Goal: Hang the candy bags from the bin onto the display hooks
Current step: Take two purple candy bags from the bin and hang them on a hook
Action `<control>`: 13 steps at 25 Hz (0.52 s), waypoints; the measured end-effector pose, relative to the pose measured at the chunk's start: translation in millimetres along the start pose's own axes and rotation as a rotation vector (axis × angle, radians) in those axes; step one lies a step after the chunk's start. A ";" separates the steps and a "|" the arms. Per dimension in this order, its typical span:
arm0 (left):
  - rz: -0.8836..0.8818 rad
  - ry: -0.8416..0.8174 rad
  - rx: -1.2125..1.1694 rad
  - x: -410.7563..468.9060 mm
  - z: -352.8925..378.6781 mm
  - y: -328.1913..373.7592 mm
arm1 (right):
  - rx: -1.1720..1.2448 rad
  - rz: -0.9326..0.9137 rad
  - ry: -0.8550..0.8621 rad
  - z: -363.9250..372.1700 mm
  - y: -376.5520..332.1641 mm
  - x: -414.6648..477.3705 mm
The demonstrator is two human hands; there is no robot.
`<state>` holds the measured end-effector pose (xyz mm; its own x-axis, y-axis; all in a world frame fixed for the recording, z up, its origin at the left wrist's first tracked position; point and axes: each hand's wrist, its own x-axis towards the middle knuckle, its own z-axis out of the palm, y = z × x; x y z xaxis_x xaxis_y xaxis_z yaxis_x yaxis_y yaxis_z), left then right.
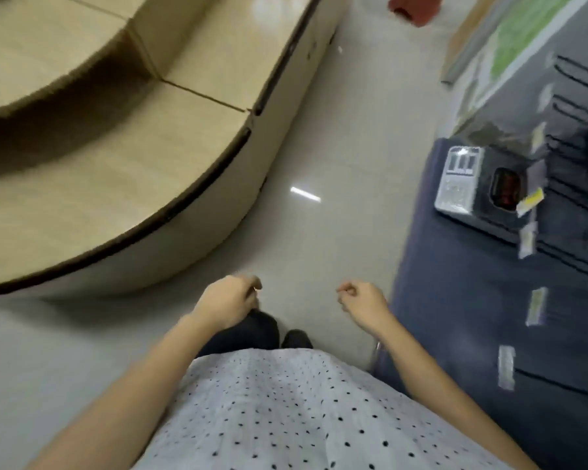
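Observation:
My left hand (230,301) and my right hand (362,303) hang in front of my waist above the pale floor, both with fingers curled in and nothing in them. At the right stands a dark display panel (472,300) with long black display hooks (572,201) and small price tags. One packaged item (459,179) hangs on a hook near the panel's top. No bin and no candy bags show in this view. The picture is blurred by motion.
A curved light-wood counter (116,184) fills the upper left. Glossy grey floor (336,147) runs between it and the display. A red object (413,8) sits at the far end of the aisle. My dark shoes (294,339) show below the hands.

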<state>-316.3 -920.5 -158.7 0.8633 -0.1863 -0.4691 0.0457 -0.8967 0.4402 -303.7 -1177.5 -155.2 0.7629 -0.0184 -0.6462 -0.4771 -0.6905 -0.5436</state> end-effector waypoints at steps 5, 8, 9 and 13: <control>-0.341 0.242 -0.235 -91.3 5.9 -80.7 | -0.192 -0.403 -0.194 71.2 -149.6 10.3; -0.506 0.364 -0.395 -151.8 13.3 -130.9 | -0.325 -0.529 -0.314 139.2 -206.3 -5.4; -0.559 0.384 -0.414 -172.5 16.6 -148.5 | -0.361 -0.558 -0.342 163.5 -219.3 -12.1; -0.706 0.372 -0.458 -252.0 21.8 -230.2 | -0.484 -0.631 -0.454 263.3 -258.1 -41.4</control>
<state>-555.4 -675.8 -158.5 0.6617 0.5565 -0.5024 0.7498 -0.4920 0.4425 -326.9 -808.2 -129.2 0.5262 0.6808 -0.5095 0.2834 -0.7053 -0.6498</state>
